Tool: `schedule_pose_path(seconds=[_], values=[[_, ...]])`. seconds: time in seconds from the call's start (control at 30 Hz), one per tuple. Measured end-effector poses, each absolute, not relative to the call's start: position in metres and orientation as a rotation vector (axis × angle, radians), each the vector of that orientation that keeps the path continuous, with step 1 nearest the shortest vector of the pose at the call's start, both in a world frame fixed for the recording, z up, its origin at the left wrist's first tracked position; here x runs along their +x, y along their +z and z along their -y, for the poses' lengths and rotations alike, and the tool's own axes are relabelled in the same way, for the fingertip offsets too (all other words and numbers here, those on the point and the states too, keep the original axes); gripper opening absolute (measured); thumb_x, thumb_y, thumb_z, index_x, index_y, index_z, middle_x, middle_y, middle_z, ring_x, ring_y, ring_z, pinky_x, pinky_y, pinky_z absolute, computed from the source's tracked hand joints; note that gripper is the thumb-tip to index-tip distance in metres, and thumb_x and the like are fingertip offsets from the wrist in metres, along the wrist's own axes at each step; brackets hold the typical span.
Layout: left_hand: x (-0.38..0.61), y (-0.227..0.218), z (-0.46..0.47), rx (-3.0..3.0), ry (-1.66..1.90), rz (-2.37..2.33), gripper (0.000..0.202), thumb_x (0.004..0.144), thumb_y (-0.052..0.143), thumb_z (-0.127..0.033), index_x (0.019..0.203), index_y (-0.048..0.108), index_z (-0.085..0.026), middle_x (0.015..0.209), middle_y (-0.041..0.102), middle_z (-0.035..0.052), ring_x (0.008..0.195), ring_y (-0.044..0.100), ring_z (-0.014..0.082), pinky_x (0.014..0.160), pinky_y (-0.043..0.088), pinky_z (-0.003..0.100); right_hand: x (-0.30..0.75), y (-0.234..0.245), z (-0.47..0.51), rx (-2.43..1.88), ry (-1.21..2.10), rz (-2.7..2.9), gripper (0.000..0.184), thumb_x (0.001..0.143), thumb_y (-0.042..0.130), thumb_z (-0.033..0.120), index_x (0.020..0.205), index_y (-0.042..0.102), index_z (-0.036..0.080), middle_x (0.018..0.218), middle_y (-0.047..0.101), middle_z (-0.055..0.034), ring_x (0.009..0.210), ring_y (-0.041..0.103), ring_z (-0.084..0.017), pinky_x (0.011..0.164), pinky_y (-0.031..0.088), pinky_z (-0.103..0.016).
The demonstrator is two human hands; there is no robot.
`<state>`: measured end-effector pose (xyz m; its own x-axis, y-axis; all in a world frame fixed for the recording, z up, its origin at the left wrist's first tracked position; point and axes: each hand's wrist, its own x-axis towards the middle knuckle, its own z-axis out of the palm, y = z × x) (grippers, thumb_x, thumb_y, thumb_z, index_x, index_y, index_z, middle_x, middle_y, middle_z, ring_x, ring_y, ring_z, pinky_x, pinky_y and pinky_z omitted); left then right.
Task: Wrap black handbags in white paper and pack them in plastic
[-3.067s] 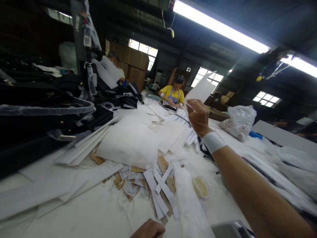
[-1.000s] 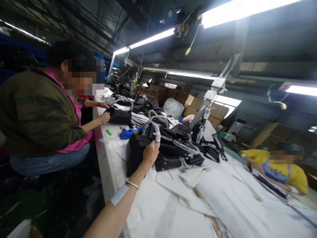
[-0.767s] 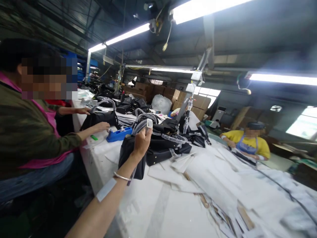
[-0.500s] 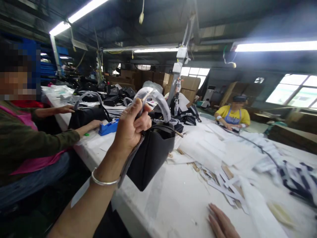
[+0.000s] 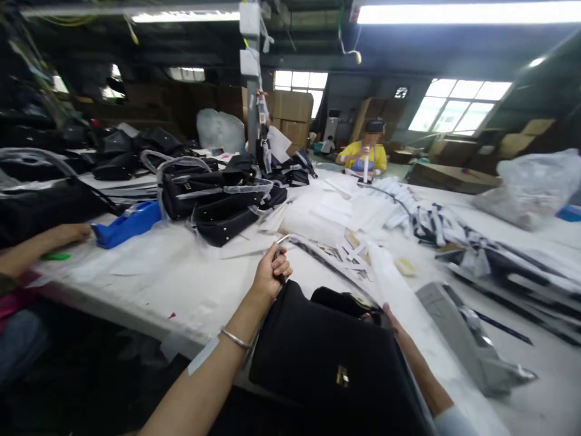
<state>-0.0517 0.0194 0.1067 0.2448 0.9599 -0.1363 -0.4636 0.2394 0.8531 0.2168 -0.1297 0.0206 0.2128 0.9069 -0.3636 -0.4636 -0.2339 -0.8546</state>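
A black handbag (image 5: 327,357) with a small gold clasp stands against the near edge of the white table (image 5: 190,284), right in front of me. My left hand (image 5: 271,271) is closed on the bag's wrapped handle at its top left corner. My right hand (image 5: 391,320) reaches in behind the bag's right side; its fingers are hidden by the bag. A bangle and a white patch sit on my left forearm.
A pile of black handbags (image 5: 218,194) lies at the back left, with a blue tape dispenser (image 5: 129,223). White sheets and card scraps (image 5: 345,230) cover the middle. A grey tape dispenser (image 5: 467,339) stands at the right. A co-worker's hand (image 5: 63,233) rests at left; a person in yellow (image 5: 365,158) sits far off.
My left hand took a black handbag from the pile and carried it by the handle to the table's near edge. My right hand moved behind the bag. My view swung right.
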Motion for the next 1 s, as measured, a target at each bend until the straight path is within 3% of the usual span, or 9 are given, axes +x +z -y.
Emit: schedule_pose_path(seconds=[0.1,0.17,0.23,0.3,0.43,0.5,0.63,0.73,1.0], values=[[-0.037,0.061,-0.032,0.921,1.007,-0.997,0.031,0.089,0.061,-0.045,0.087,0.056,-0.015,0.056,0.050,-0.0052,0.047,0.050,0.0088,0.053,0.043,0.021,0.229,0.019,0.144,-1.415,1.231,0.579,0.050,0.085,0.062,0.057,0.113,0.071,0.016,0.115,0.073,-0.0110,0.119,0.063,-0.031,0.107,0.046,-0.044],[-0.034,0.046,-0.038,1.063,0.962,-1.131,0.036,0.081,0.071,-0.036,0.104,0.057,-0.013,0.089,0.066,0.0078,0.078,0.066,0.0177,0.073,0.051,0.030,0.237,0.020,0.149,-1.547,1.097,0.689,0.055,0.086,0.058,0.059,0.119,0.068,0.016,0.126,0.068,-0.0113,0.126,0.057,-0.031,0.113,0.038,-0.048],[-0.036,0.044,-0.040,1.233,0.938,-1.214,0.051,0.075,0.074,-0.027,0.120,0.053,-0.014,0.125,0.060,0.0167,0.116,0.059,0.0271,0.097,0.046,0.040,0.244,0.025,0.151,-1.653,1.010,0.767,0.060,0.086,0.056,0.060,0.125,0.064,0.016,0.132,0.064,-0.0132,0.126,0.057,-0.032,0.113,0.036,-0.053],[-0.039,0.050,-0.033,1.402,0.910,-1.222,0.055,0.073,0.073,-0.023,0.124,0.055,-0.015,0.141,0.050,0.0169,0.136,0.042,0.0304,0.113,0.032,0.044,0.244,0.036,0.153,-1.760,0.869,0.865,0.063,0.084,0.057,0.060,0.126,0.062,0.014,0.134,0.062,-0.0162,0.124,0.058,-0.034,0.109,0.040,-0.055],[-0.051,0.074,0.000,1.768,0.740,-1.012,0.033,0.082,0.066,-0.030,0.115,0.067,-0.022,0.134,0.061,0.0072,0.132,0.048,0.0254,0.117,0.028,0.041,0.220,0.076,0.163,-1.784,0.440,1.321,0.045,0.090,0.055,0.051,0.121,0.066,0.019,0.130,0.064,-0.0121,0.124,0.057,-0.029,0.108,0.043,-0.049],[-0.057,0.083,0.019,2.073,0.540,-0.829,0.036,0.090,0.058,-0.035,0.125,0.063,-0.027,0.139,0.059,0.0041,0.133,0.048,0.0229,0.118,0.028,0.042,0.198,0.093,0.172,-1.703,0.323,1.629,0.037,0.096,0.050,0.045,0.121,0.066,0.023,0.129,0.065,-0.0087,0.124,0.057,-0.026,0.110,0.043,-0.047],[-0.064,0.082,0.039,2.407,0.103,-0.696,0.046,0.097,0.052,-0.040,0.141,0.049,-0.026,0.148,0.049,0.0065,0.140,0.041,0.0232,0.122,0.017,0.051,0.156,0.088,0.184,-1.627,0.273,2.199,0.059,0.090,0.064,0.046,0.143,0.050,0.024,0.146,0.053,-0.0091,0.136,0.045,-0.030,0.117,0.032,-0.051],[-0.060,0.069,0.037,2.441,-0.068,-0.700,0.050,0.096,0.054,-0.039,0.142,0.048,-0.019,0.149,0.046,0.0121,0.140,0.041,0.0253,0.120,0.021,0.051,0.142,0.060,0.185,-1.660,0.351,2.386,0.083,0.080,0.074,0.052,0.149,0.041,0.021,0.150,0.047,-0.0131,0.139,0.040,-0.035,0.119,0.026,-0.057],[-0.049,0.088,0.017,2.421,-0.069,-0.607,0.045,0.094,0.056,-0.040,0.135,0.057,-0.020,0.143,0.054,0.0124,0.134,0.049,0.0271,0.115,0.033,0.045,0.152,0.042,0.165,-1.780,0.273,2.376,0.068,0.083,0.070,0.026,0.146,0.044,0.027,0.145,0.054,-0.0097,0.132,0.050,-0.032,0.113,0.036,-0.052]])
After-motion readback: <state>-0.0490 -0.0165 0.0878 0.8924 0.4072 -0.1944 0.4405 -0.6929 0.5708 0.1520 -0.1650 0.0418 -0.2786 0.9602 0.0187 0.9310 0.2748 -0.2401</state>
